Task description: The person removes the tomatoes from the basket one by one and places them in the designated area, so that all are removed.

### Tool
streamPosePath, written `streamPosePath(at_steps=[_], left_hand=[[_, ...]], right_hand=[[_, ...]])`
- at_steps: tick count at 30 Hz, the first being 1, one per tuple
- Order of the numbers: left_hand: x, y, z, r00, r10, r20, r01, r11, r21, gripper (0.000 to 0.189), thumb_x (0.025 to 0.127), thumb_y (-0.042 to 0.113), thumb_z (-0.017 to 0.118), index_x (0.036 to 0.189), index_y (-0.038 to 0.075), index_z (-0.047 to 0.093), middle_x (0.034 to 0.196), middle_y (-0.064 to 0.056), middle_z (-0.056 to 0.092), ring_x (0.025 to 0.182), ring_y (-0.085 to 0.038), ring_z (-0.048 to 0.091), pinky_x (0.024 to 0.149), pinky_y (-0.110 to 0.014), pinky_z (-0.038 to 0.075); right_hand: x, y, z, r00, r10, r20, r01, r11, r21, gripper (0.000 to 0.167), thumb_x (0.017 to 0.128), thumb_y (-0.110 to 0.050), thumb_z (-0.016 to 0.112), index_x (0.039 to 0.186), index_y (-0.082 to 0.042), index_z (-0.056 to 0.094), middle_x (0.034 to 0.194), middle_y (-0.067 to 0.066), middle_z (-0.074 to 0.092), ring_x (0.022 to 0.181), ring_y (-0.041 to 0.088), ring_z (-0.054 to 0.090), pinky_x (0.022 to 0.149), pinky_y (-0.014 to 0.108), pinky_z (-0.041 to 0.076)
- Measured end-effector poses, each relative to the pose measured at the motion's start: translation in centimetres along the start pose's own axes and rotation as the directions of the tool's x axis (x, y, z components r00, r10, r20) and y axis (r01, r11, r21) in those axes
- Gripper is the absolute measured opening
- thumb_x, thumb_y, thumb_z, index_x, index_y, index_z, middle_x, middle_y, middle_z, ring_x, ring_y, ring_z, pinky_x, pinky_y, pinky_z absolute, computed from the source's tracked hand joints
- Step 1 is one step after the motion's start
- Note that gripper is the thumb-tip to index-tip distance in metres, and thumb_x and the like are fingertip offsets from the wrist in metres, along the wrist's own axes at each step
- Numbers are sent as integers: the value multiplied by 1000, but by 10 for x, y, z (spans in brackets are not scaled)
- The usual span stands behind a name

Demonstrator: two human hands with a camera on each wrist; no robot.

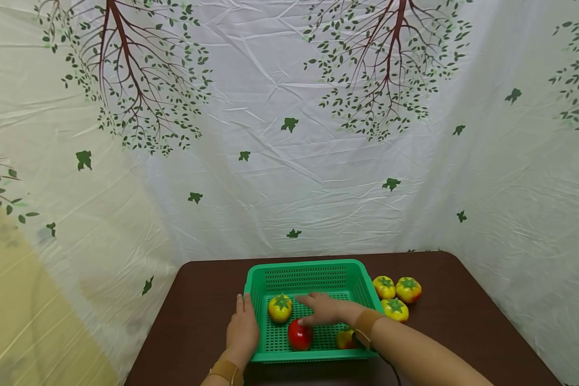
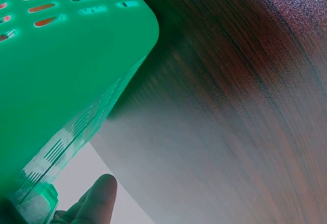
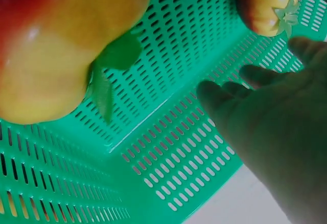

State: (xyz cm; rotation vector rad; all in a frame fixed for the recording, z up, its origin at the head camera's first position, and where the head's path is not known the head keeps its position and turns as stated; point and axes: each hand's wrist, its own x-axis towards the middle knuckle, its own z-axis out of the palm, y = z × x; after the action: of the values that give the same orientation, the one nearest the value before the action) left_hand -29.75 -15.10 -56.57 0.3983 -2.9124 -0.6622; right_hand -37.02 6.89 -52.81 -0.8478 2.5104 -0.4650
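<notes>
Nearest, brown bands (image 1: 227, 370) circle both wrists. The left hand (image 1: 243, 329) lies against the outside of the left wall of a green basket (image 1: 313, 356), its grip apart, with fingers straight. In the basket's near right corner sits a yellow-red fruit (image 1: 344, 339), partly hidden by the right wrist. To its left, near the front wall, a red fruit (image 1: 300, 336) rests on the basket floor. The right hand (image 1: 323, 308) extends over the basket, its grip apart too; whether the thumb touches the red fruit I cannot tell. Farther in, toward the left wall, is a yellow fruit (image 1: 280, 309) with a green cap. Outside the right wall, three yellow fruits (image 1: 394, 310) cluster on the dark worktop (image 1: 202, 300). Beyond hangs a white sheet (image 1: 270, 187) printed with upside-down trees and leaves
</notes>
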Motion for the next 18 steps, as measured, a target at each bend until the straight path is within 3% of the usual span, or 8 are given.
streamPosePath(at_steps=[5,11,18], left_hand=[[1,1,0,1000,-7,3,7,1000,0,58,101,0,49,156,3,32,163,-23,29,116,-46,59,91,-57,53],[1,2,1,1000,-11,6,11,1000,-12,57,101,0,48,156,3,32,163,-23,28,115,-46,60,89,-57,54],[2,4,0,1000,-14,7,14,1000,-15,57,101,-1,48,156,3,32,163,-23,28,116,-46,59,90,-57,53]], right_hand=[[2,-2,2,996,-3,87,9,998,-64,67,95,-42,66,154,-22,41,160,14,36,148,40,33,116,61,35],[6,1,5,984,4,177,10,997,-80,64,92,-38,71,150,-25,47,154,4,46,143,27,42,114,51,41],[9,1,7,982,-39,186,50,997,-54,58,86,-27,77,140,-23,55,137,-4,59,124,16,55,107,41,48]])
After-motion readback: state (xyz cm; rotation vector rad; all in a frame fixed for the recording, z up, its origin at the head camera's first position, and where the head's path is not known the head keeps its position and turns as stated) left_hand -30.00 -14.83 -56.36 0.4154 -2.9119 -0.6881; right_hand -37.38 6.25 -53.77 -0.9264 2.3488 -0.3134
